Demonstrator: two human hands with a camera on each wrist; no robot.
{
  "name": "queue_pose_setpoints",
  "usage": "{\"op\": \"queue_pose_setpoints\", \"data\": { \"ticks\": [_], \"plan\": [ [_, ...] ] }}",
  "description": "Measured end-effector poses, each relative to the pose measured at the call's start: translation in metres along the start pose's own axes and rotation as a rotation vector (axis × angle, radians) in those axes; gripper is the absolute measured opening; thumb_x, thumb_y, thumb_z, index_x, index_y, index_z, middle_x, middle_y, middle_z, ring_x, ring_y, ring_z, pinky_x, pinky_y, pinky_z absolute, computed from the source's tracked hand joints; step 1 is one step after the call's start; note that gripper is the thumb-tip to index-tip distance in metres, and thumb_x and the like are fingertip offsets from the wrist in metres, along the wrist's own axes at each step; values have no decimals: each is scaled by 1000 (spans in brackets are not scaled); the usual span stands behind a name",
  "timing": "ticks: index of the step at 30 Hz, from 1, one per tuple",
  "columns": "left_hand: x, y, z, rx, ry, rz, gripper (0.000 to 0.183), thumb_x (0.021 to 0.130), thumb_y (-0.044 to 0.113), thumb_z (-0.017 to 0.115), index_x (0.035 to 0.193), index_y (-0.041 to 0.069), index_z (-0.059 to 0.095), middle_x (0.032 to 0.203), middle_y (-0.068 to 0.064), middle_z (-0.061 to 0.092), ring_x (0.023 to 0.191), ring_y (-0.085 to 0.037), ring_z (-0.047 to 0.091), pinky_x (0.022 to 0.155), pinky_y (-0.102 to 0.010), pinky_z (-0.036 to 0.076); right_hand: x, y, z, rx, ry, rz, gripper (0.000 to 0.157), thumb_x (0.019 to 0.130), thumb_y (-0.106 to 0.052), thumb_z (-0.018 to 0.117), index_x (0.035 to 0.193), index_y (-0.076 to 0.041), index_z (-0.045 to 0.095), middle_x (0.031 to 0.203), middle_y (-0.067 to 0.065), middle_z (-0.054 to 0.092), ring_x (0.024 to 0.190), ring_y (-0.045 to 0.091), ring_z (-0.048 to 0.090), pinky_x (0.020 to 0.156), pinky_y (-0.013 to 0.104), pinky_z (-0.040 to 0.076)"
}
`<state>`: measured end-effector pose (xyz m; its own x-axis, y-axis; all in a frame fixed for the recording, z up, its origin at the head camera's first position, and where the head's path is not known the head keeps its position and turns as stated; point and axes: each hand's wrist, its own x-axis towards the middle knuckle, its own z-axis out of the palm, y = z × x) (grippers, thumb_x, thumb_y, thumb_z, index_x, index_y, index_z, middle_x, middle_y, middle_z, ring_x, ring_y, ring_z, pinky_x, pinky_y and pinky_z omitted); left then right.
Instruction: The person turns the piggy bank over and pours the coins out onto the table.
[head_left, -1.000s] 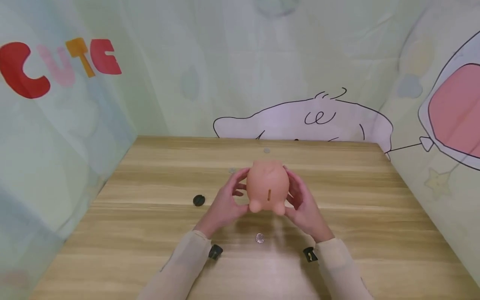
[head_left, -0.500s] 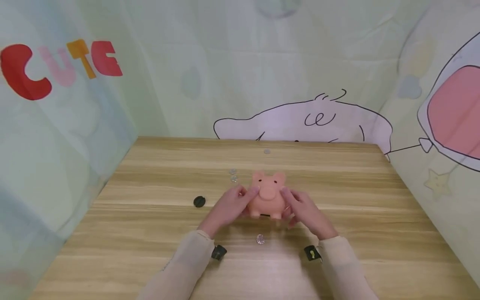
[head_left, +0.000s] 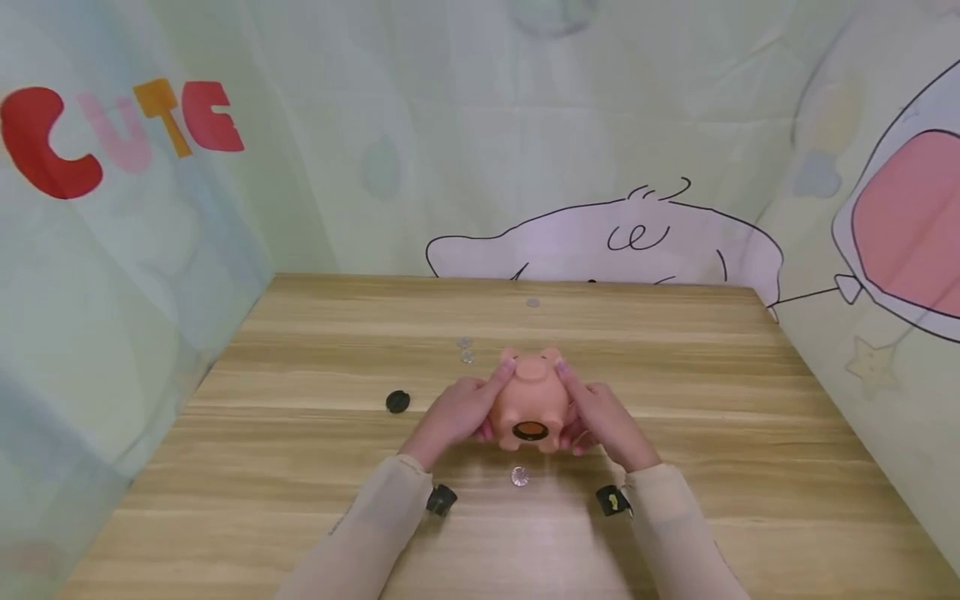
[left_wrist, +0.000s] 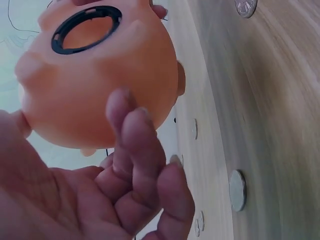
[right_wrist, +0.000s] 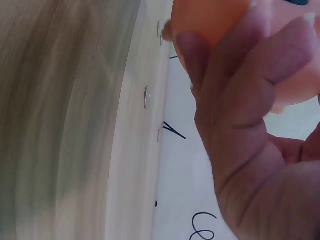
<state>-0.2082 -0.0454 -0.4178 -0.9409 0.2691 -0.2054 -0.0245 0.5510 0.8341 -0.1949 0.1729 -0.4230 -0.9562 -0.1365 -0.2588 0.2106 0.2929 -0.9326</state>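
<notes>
A pink piggy bank (head_left: 531, 396) is held up above the wooden table between both hands, tipped so its underside faces me. In that underside is a round hole with a black rim (left_wrist: 86, 30), and the inside shows through it. My left hand (head_left: 456, 410) grips the bank's left side, thumb near the snout. On the opposite side my right hand (head_left: 607, 421) holds it the same way, its fingers curled against the body in the right wrist view. A black round plug (head_left: 397, 402) lies left of my left hand. Below the bank lies a silver coin (head_left: 520, 476).
Two coins lie close together behind the left hand, one of them a silver coin (head_left: 468, 357). Another coin (head_left: 533, 303) is near the table's (head_left: 300, 517) back edge. Printed cloth walls (head_left: 345, 150) stand around the back and sides.
Both hands have turned the piggy bank over and lowered it slightly: its slotted back faced me first, then its face, now the hole underneath. The coins and plug have stayed put.
</notes>
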Motion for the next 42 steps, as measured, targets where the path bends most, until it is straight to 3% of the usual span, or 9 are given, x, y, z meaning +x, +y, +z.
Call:
{"op": "queue_pose_setpoints", "data": {
  "ticks": [2, 4, 6, 10, 17, 23, 28, 34, 42],
  "plan": [
    [1, -1, -2, -7, 7, 32, 82, 89, 81, 32, 98, 7, 68, 76, -7, 65, 70, -26, 64, 63, -34, 50, 1, 1, -3, 18, 0, -33, 77, 93, -68, 48, 104, 6, 67, 76, 18, 67, 59, 25, 64, 49, 34, 54],
    [2, -3, -3, -29, 12, 71, 76, 91, 75, 43, 119, 8, 65, 92, -6, 66, 83, -25, 64, 72, -37, 50, 2, 3, -7, 56, -5, -86, 67, 96, -56, 56, 126, 4, 58, 99, 20, 68, 75, 27, 68, 59, 38, 58],
    [2, -5, -5, -72, -1, 119, 71, 91, 66, 56, 137, 11, 55, 109, -5, 64, 96, -23, 61, 80, -40, 50, 2, 6, -12, 100, -26, -151, 64, 97, -40, 64, 143, -1, 45, 124, 22, 59, 93, 29, 68, 71, 44, 59],
    [1, -8, -8, -182, -44, 165, 79, 85, 47, 77, 150, 19, 42, 129, -6, 57, 103, -22, 60, 88, -44, 50, 2, 11, -19, 153, -113, -259, 79, 89, -13, 76, 153, -8, 31, 152, 22, 37, 115, 37, 60, 87, 47, 55],
    [-1, -12, -7, -201, -54, 192, 89, 75, 36, 88, 148, 16, 41, 131, -8, 56, 99, -23, 62, 85, -40, 53, -2, 10, -20, 69, -146, -290, 91, 80, -6, 83, 154, -14, 30, 156, 17, 33, 120, 38, 56, 93, 40, 51],
    [-1, -13, -6, -276, -20, 293, 89, 73, 23, 91, 146, 14, 42, 138, -8, 54, 105, -23, 62, 87, -40, 53, -4, 2, -18, 16, -94, -434, 94, 77, -3, 85, 154, -11, 31, 156, 15, 33, 128, 44, 48, 93, 47, 51],
    [0, -17, -6, -274, -62, 266, 84, 77, 19, 88, 147, 12, 41, 135, -13, 54, 102, -25, 63, 85, -36, 55, 0, 4, -16, 0, -92, -363, 91, 77, -4, 85, 152, -9, 34, 154, 16, 37, 123, 42, 53, 93, 47, 51],
    [-1, -15, -7, -266, -45, 251, 88, 78, 19, 87, 150, 13, 38, 137, -12, 53, 103, -26, 63, 84, -36, 55, 2, 5, -14, 18, -86, -351, 91, 78, -7, 85, 153, -13, 35, 155, 14, 34, 119, 41, 56, 93, 47, 51],
    [0, -11, -8, -250, -46, 218, 86, 78, 32, 86, 149, 17, 41, 130, -7, 57, 102, -25, 61, 84, -39, 54, 3, 6, -17, 41, -89, -304, 85, 84, -12, 81, 154, -14, 33, 155, 18, 34, 117, 41, 58, 86, 46, 55]
  ]
}}
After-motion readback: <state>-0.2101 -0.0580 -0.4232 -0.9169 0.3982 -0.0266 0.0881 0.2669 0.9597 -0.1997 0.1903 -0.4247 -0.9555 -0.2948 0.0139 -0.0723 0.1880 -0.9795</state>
